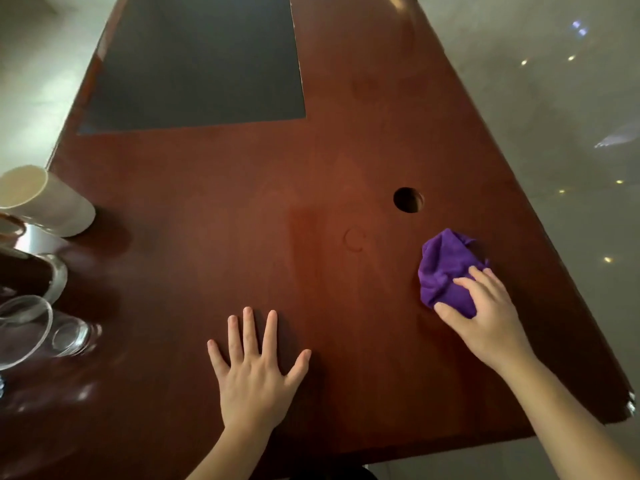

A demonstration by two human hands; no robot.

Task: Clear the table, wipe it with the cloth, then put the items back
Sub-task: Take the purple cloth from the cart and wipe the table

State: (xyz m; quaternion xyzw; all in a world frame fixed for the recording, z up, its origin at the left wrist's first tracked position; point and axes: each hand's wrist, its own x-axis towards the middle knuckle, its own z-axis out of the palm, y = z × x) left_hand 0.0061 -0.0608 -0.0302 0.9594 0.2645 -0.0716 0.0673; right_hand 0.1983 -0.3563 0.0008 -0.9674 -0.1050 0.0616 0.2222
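Note:
A bunched purple cloth (445, 265) lies on the reddish-brown wooden table (242, 209) near its right edge. My right hand (485, 317) holds the cloth from the near side, with fingers and thumb curled over it, pressing it on the wood. My left hand (254, 372) rests flat on the table near the front, fingers spread and straight, holding nothing. At the table's left edge stand a white cup (45, 202), a clear glass (38, 334) and a dark metal-rimmed vessel (41, 275) between them.
A dark grey mat (197, 60) covers the far left part of the table. A round cable hole (408, 199) sits in the wood just beyond the cloth. Pale glossy floor surrounds the table on both sides.

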